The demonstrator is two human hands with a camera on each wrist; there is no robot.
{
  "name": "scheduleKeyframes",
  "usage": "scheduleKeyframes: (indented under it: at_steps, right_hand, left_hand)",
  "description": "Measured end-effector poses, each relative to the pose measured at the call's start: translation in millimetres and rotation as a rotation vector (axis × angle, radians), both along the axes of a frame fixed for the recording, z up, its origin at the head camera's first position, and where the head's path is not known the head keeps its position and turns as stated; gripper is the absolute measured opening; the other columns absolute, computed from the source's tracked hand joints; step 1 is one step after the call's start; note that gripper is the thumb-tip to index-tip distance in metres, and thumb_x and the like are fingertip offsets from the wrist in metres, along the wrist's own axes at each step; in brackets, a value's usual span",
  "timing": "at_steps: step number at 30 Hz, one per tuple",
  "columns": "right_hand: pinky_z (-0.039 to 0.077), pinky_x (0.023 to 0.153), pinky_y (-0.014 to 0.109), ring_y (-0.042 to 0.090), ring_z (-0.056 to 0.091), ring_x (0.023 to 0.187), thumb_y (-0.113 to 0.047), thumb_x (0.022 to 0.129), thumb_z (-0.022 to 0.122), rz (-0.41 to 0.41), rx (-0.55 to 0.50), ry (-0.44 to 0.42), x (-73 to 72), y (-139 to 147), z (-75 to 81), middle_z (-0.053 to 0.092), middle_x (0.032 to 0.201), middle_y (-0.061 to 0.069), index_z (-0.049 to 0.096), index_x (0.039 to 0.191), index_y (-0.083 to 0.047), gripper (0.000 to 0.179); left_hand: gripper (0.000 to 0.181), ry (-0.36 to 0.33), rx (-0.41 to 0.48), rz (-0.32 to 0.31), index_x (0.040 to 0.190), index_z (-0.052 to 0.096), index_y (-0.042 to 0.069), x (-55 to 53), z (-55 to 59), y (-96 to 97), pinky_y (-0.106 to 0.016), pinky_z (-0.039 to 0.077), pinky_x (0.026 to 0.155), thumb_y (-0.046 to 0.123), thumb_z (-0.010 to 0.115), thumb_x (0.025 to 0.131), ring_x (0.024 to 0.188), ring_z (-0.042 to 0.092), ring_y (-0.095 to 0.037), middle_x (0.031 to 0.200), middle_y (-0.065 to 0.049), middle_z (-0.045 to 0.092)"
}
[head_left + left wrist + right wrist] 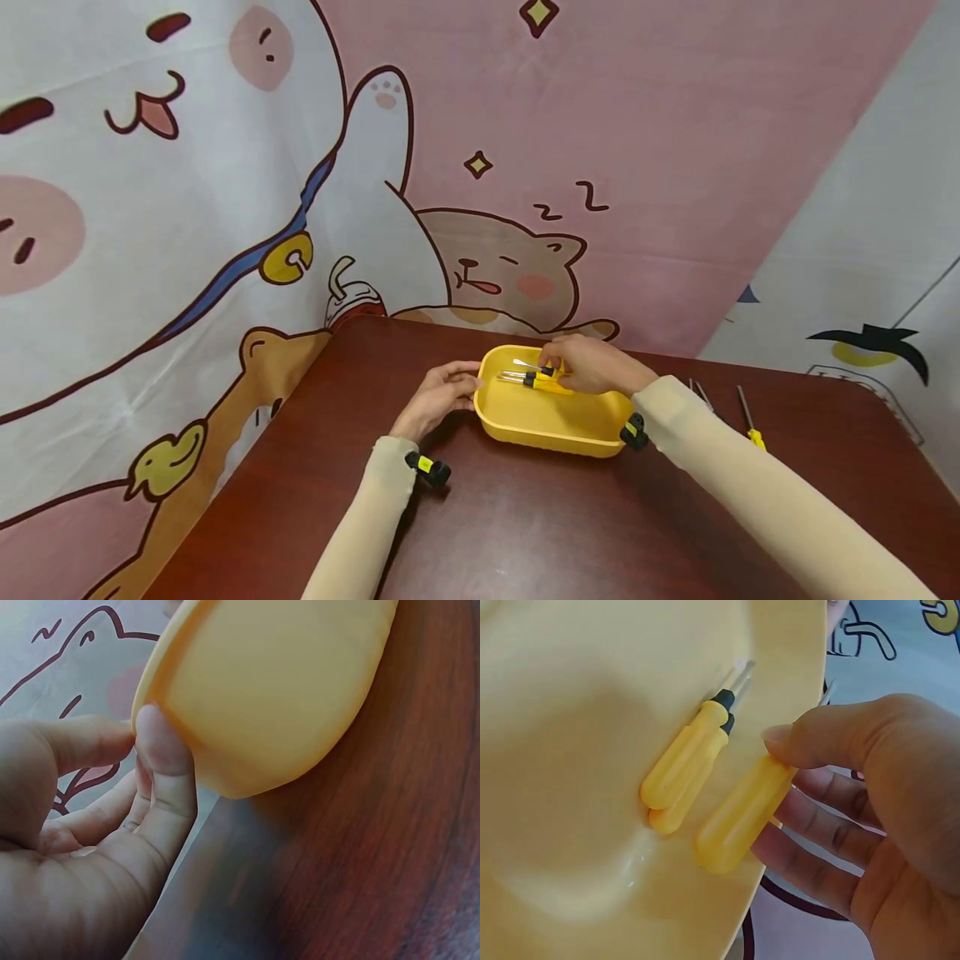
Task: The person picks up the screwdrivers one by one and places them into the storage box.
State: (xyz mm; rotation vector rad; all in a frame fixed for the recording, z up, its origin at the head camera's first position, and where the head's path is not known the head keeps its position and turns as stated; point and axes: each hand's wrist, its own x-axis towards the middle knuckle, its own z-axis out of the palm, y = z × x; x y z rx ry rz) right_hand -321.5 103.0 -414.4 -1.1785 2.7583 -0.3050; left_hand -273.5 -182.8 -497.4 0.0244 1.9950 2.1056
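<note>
My left hand (442,396) pinches the rim of a yellow plastic tray (555,421) at its left end, thumb on one side and fingers on the other. Over the tray's far side, my right hand (592,365) holds a screwdriver (744,817) by its yellow handle, thumb near the black collar end; its metal tip points left. Beside it in the tray lie two more yellow-handled screwdrivers (676,766) with black collars, side by side, shafts toward the tray's left end. In the right wrist view, the held screwdriver's collar is hidden behind the thumb.
On the dark red wooden table (525,525), right of the tray, lies another yellow-handled screwdriver (755,437). Near it are thin metal shafts (702,395), partly hidden by my right sleeve (750,483). A cartoon-printed cloth (637,125) hangs behind the table.
</note>
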Motion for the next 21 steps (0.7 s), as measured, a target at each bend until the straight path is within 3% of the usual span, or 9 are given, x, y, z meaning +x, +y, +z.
scheduleKeyframes:
  at_steps: [11,21]
  right_hand:
    - [0.047,0.070,0.027,0.015,0.054,0.082,-0.005,0.086,0.075,0.075,0.092,-0.020,-14.2,-21.8,-7.6,0.062,0.091,0.001,0.072,0.115,-0.013,0.031]
    - [0.045,0.067,0.026,0.014,0.052,0.077,-0.008,0.088,0.077,0.102,0.168,-0.030,-22.8,-42.8,-18.3,0.062,0.088,0.001,0.072,0.114,-0.015,0.028]
  left_hand:
    - [0.043,-0.010,0.003,-0.005,0.140,0.058,0.001,-0.4,0.7,0.0,-0.026,0.059,0.069,0.006,0.066,0.098,0.079,0.066,-0.016,0.128,-0.031,0.062]
    - [0.042,-0.003,0.019,-0.008,0.138,0.059,0.003,-1.9,-0.3,0.8,-0.025,0.057,0.067,0.004,0.065,0.097,0.077,0.063,-0.016,0.121,-0.026,0.064]
